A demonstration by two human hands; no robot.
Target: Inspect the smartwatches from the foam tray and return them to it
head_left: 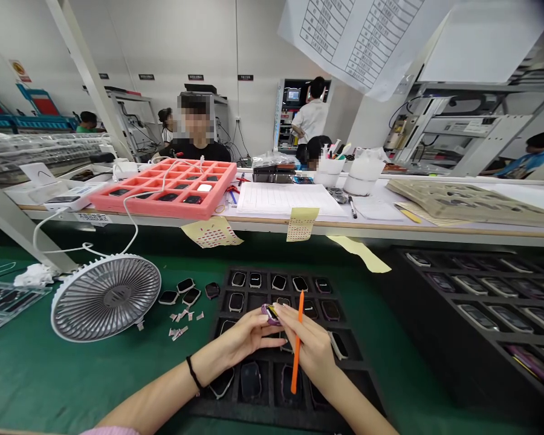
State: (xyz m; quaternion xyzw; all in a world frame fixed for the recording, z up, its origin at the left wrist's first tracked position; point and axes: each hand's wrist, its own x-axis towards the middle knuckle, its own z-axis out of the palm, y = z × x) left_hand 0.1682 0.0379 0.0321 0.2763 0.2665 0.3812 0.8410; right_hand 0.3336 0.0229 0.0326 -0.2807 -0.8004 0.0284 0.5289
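Between my two hands, above a black foam tray (217, 314), is a small purple-framed watch case (271, 313) with something yellow at its edge. My left hand (245, 335) grips the case between thumb and fingers. The fingertips of my right hand (310, 341) touch the case's right side. An orange pry stick (298, 344) is tucked in my right hand, slanting upward past the fingers. Square watch cases, such as a silver one (236, 301) and a dark one (251, 380), sit in the tray's compartments. My hands hide part of the tray's middle.
A round grey fan (113, 296) stands left on the green mat. Beside it lie loose watch cases (191, 296) and small pinkish strips (178, 332). A taller black tray (435, 326) of watches stands right. The shelf ahead carries a pink foam tray (163, 208) and papers (285, 199).
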